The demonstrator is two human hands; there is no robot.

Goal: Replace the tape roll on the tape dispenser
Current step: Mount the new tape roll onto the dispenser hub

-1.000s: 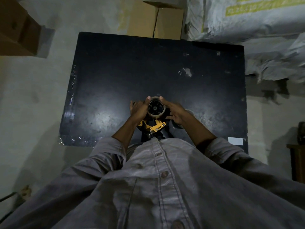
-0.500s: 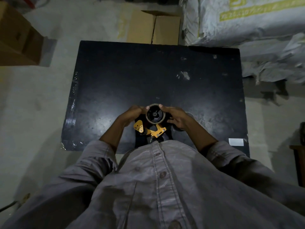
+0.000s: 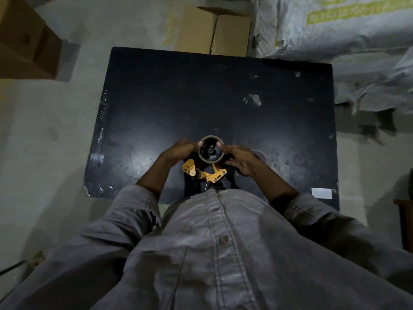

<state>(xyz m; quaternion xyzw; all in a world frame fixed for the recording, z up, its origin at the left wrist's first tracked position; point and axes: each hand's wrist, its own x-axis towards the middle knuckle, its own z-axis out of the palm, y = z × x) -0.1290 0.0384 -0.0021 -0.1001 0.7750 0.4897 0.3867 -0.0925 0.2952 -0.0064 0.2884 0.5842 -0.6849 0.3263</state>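
Note:
A yellow and black tape dispenser [image 3: 206, 174] lies on the black table [image 3: 201, 97] close to my body. A tan tape roll [image 3: 211, 160] sits around its black hub [image 3: 210, 150]. My left hand [image 3: 178, 151] grips the roll's left side, thumb on its rim. My right hand [image 3: 240, 158] grips the right side, thumb on the rim too. The dispenser's handle is hidden under my shirt. A second round shape [image 3: 259, 155] lies on the table just behind my right hand, mostly hidden.
A white label [image 3: 321, 193] is stuck near the table's front right corner. Cardboard boxes [image 3: 214, 30] stand beyond the far edge and another box [image 3: 24, 41] at far left. Large white sacks [image 3: 346, 41] crowd the right side. Bare concrete floor lies to the left.
My hands and the dispenser have come lower and closer to my body on the table. Both thumbs stay on the roll's rim, and the roll sits around the hub.

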